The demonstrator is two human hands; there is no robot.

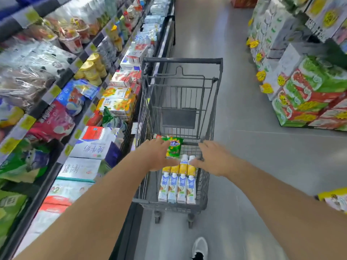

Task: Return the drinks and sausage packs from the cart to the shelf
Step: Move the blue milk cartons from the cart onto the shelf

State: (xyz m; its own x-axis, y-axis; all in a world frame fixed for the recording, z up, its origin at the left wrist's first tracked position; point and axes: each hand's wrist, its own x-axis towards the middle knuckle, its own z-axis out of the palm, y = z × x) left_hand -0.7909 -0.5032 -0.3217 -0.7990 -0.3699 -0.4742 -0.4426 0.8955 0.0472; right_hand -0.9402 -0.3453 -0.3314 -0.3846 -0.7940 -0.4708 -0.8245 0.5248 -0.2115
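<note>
Bare-skinned and spread flat, your left hand (159, 156) is reaching into the cart (180, 117), fingers loose and gripping nothing, its fingertips lying over the lower edge of the green sausage pack (173, 147). Your right hand (212, 158) is hovering likewise released, palm down, just right of the yellow drink bottles (185, 166); motion blur is softening both.

The sausage pack is a glossy, crinkled plastic pouch, lying in the cart basket on the side farther from you. Nearer you, the yellow bottles are lying side by side, rounded with white caps. Nearer still, four white-and-blue drink bottles (177, 188) are lining up in a row, tapered toward their caps.

The cart is dark grey wire mesh with a solid bar across its far end. Left of the cart, the shelf (78, 128) is holding boxy cartons and shiny bags. Right of the cart, stacked cardboard cases (309, 98) are standing on the smooth grey floor (244, 147).
</note>
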